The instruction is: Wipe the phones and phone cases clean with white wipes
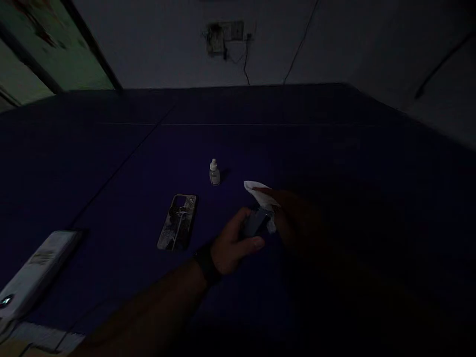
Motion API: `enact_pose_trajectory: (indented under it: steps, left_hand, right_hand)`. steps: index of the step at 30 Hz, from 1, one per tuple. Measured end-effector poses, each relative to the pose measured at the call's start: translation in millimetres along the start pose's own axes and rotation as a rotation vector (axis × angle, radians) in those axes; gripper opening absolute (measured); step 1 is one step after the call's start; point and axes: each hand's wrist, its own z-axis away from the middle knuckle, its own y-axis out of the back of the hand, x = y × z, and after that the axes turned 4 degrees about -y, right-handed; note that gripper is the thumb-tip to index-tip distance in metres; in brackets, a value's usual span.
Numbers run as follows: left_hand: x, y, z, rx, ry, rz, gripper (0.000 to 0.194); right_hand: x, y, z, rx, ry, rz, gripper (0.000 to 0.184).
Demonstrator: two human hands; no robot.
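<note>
In dim light, my left hand (pixel 232 243), with a dark band at the wrist, grips a flat blue-grey object, which looks like a phone (pixel 254 223), by its near end. My right hand (pixel 293 213) is deep in shadow and pinches a white tissue (pixel 262 196), which touches the phone's far end. Part of the phone is covered by the tissue and the right hand. Left of my hands a patterned phone case (pixel 178 223) lies flat on the dark blue surface. Beyond it a small bottle with a white cap (pixel 214 173) stands upright.
A long white device (pixel 39 270) with a small lit display lies at the left edge. Behind the surface, a wall socket (pixel 225 37) has plugs and hanging cables. A dark-framed panel (pixel 74 44) is at the upper left. The right side is in deep shadow.
</note>
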Motion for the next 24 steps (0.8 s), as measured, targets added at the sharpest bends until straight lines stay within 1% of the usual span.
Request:
enact_pose_trajectory:
  steps: [2,5,8,11,13,14,16,17,19,22,24]
  left_hand:
    - [2,-1.0,-2,0.027,-0.002,-0.007,0.059]
    - [4,-1.1,-5,0.054,0.027,-0.004,0.064]
    - [3,-0.9,-7,0.076,0.058,0.062,0.071]
    - [5,-3.3,-6,0.064,0.126,0.201,0.077]
    - [9,-6.3,-5,0.092,0.184,0.347,0.076]
    - [12,-7.9,-4,0.123,0.212,0.43,0.073]
    - [18,-10.7,-4,0.159,0.275,0.589,0.065]
    - [22,-11.8,-4,0.16,0.304,0.663,0.061]
    - [28,-13.6,-5,0.143,0.341,0.791,0.054]
    - [32,-15.9,-6,0.137,0.347,0.886,0.046]
    - [33,-17.6,-6,0.118,0.368,0.892,0.046]
  right_hand:
    - [4,-1,-2,-0.025,-0.072,-0.028,0.037]
    - [3,0,-6,-0.093,-0.202,-0.148,0.038]
    - [-2,4,-12,-0.163,-0.359,-0.267,0.042]
    - [-6,8,-20,-0.204,-0.568,-0.337,0.043]
    - [-8,9,-23,-0.17,-0.727,-0.366,0.045]
    - [-9,8,-23,-0.134,-0.799,-0.376,0.046]
    - [-11,5,-20,-0.037,-0.896,-0.381,0.049]
    - [-11,2,-17,0.009,-0.929,-0.37,0.05]
    - [-12,-3,-8,0.084,-0.943,-0.336,0.053]
    - [-12,-8,5,0.109,-0.925,-0.265,0.055]
    - [-11,-8,12,0.092,-0.894,-0.22,0.054]
